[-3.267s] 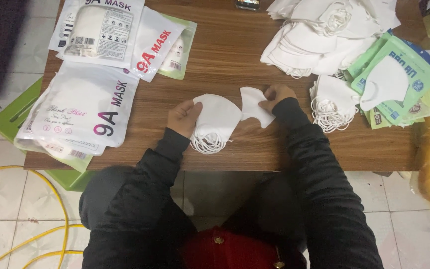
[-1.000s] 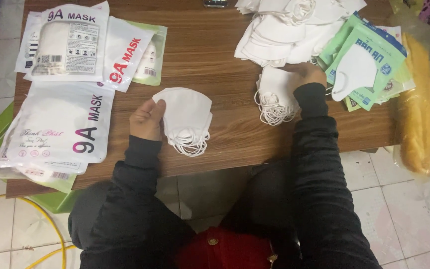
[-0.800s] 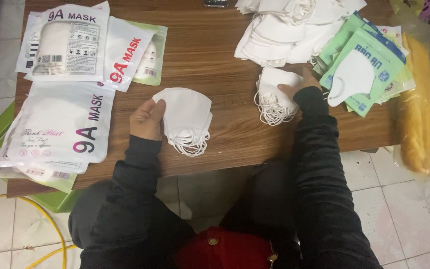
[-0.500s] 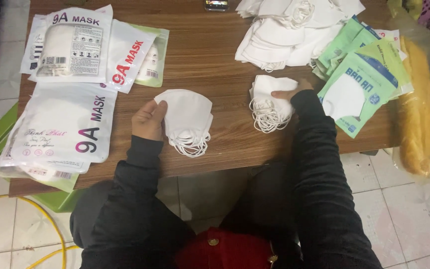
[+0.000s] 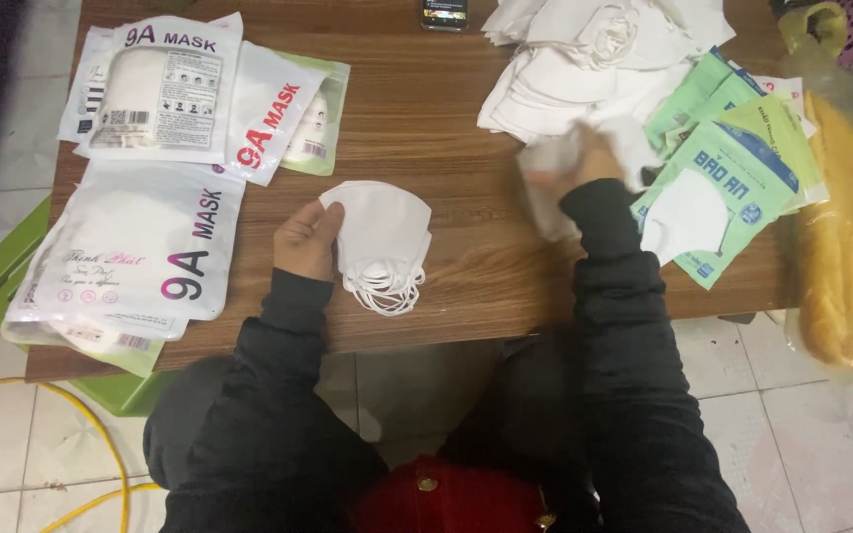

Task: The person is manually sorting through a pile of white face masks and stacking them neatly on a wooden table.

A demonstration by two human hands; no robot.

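While my left hand (image 5: 306, 240) pins the small stack of folded white face masks (image 5: 382, 235) against the wooden table (image 5: 446, 118), thumb and fingers closed on its nine o'clock edge, the ear loops (image 5: 385, 294) spill loose at the stack's six o'clock side. That is my first worry: those thin elastic loops lie tangled together near the table's front edge, and if I drag the stack towards me they could snag one another or pull a mask out of line.

My right hand (image 5: 584, 163) sits at about two o'clock from the stack, well apart from it, and it is blurred; it appears closed on a few more white masks (image 5: 545, 183), though I cannot tell how many or how firmly. A loose grasp there could let one slide off and land askew, or drop over the front edge onto the tiled floor (image 5: 821, 434).

Just beyond that hand, at twelve o'clock, lies the big heap of loose white masks (image 5: 594, 54), loops mixed in, so lifting some could drag neighbours along. At three o'clock the green and white mask pouches (image 5: 733, 168) overlap each other and reach the table's edge; a sleeve brushing them could push them off towards the long bread loaf in a clear bag (image 5: 831, 247). Far at nine o'clock, the large white mask packets (image 5: 140, 247) overhang the table's left corner and could tip with a nudge.
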